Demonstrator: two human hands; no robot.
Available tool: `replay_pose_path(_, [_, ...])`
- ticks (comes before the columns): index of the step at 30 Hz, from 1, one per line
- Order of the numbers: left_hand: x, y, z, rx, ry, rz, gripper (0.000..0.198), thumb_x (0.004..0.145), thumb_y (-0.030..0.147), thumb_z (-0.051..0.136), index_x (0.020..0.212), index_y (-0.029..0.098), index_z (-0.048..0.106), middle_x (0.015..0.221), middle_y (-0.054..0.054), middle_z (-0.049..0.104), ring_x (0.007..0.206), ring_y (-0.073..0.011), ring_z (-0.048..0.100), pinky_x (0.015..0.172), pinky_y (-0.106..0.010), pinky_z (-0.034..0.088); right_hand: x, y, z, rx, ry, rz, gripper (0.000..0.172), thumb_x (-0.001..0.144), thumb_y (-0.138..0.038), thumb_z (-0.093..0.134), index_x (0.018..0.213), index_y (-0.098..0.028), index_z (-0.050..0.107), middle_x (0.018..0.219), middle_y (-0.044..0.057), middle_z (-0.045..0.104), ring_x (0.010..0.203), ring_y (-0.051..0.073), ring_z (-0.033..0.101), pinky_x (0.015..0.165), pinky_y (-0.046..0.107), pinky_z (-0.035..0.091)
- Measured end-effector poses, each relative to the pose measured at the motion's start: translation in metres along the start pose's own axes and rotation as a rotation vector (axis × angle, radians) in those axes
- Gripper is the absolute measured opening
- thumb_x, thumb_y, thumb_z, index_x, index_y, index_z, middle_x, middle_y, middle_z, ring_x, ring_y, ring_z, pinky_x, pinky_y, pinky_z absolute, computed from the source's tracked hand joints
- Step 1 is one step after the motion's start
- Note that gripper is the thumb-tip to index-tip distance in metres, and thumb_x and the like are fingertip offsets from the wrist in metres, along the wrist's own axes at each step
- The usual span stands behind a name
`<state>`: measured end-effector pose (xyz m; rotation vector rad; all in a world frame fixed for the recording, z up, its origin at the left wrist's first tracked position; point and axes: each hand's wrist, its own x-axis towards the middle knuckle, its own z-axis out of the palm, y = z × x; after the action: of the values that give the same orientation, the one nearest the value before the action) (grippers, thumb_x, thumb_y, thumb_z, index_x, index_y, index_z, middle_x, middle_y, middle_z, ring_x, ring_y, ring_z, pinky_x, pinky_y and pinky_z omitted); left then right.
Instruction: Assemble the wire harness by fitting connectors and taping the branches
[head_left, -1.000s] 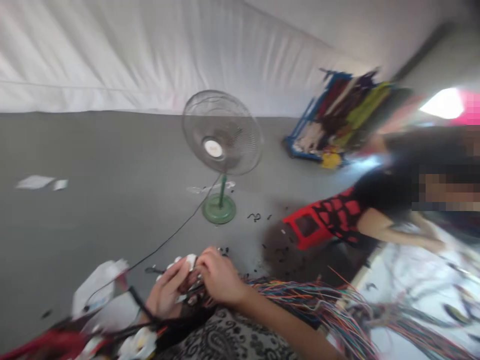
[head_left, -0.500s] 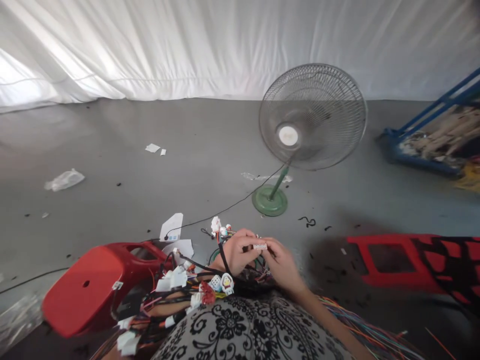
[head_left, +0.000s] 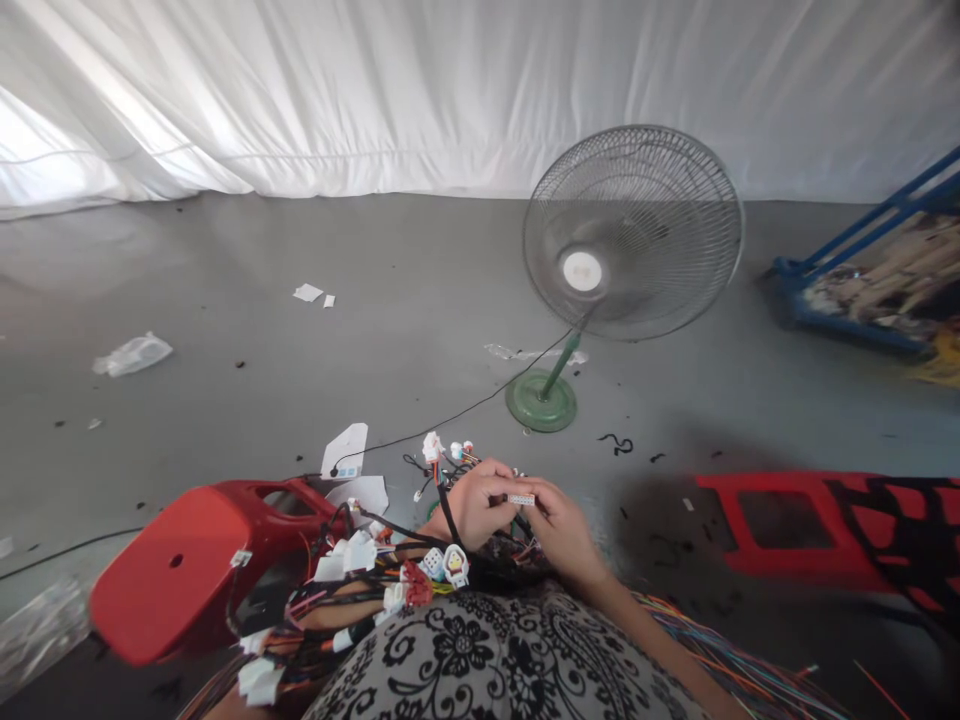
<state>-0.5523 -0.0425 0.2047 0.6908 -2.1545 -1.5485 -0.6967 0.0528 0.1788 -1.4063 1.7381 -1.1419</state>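
Note:
A small white multi-pin connector (head_left: 520, 499) is pinched between my two hands, its face with rows of holes turned up toward me. My left hand (head_left: 475, 508) is closed on its left end, thumb and index finger together. On its right end, my right hand (head_left: 561, 527) grips with closed fingertips. A wire harness with white connectors (head_left: 349, 557) lies over my left forearm and lap. Near my left wrist are a white round connector (head_left: 455, 566) and a red connector (head_left: 416, 583). Another white connector (head_left: 432, 447) stands up beyond my left hand.
A standing fan (head_left: 541, 400) is on the floor ahead. A red stool (head_left: 165, 570) lies at the left, a red frame (head_left: 780, 520) at the right. Colored wires (head_left: 697, 650) run at lower right. A blue cart (head_left: 847, 325) stands far right.
The connector in my fingers has tilted slightly, so its holes show more clearly. The loose connectors beyond my left hand have shifted a little. Both hands keep their hold.

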Motion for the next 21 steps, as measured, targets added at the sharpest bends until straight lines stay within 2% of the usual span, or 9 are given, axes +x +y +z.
replay_pose_path(6, [0.000,0.001,0.000,-0.038,0.008,-0.044,0.026,0.078,0.023,0.058,0.100,0.020,0.072,0.093,-0.004,0.053,0.068,-0.0089,0.050,0.063,-0.021,0.044,0.000,0.000,0.001,-0.022,-0.019,0.007,0.023,0.089,-0.028,0.047,0.100,-0.021,0.065,0.106,0.006,0.066,0.099,0.018,0.058,0.089,0.031,0.043])
replay_pose_path(16, [0.000,0.000,0.002,-0.054,-0.001,-0.039,0.026,0.080,0.023,0.057,0.102,0.023,0.071,0.093,-0.003,0.053,0.067,-0.0087,0.050,0.063,-0.022,0.044,-0.002,-0.002,0.001,-0.005,-0.029,0.000,0.024,0.090,-0.028,0.044,0.102,-0.022,0.064,0.104,0.005,0.064,0.097,0.017,0.057,0.088,0.030,0.044])
replay_pose_path(19, [0.000,0.003,0.000,-0.071,0.101,-0.042,0.024,0.080,0.026,0.060,0.101,0.021,0.071,0.091,-0.004,0.055,0.067,-0.0100,0.050,0.065,-0.024,0.045,0.003,0.008,0.002,-0.037,-0.038,0.035,0.029,0.086,-0.030,0.049,0.113,-0.022,0.057,0.115,0.006,0.060,0.105,0.018,0.055,0.093,0.033,0.043])
replay_pose_path(21, [0.000,0.005,-0.002,-0.095,0.225,-0.034,0.024,0.080,0.028,0.061,0.101,0.021,0.070,0.092,-0.005,0.057,0.069,-0.0112,0.051,0.067,-0.025,0.045,0.008,0.025,0.002,-0.107,-0.075,0.082,0.044,0.078,-0.028,0.058,0.122,-0.023,0.052,0.125,0.006,0.054,0.116,0.020,0.049,0.101,0.037,0.039])
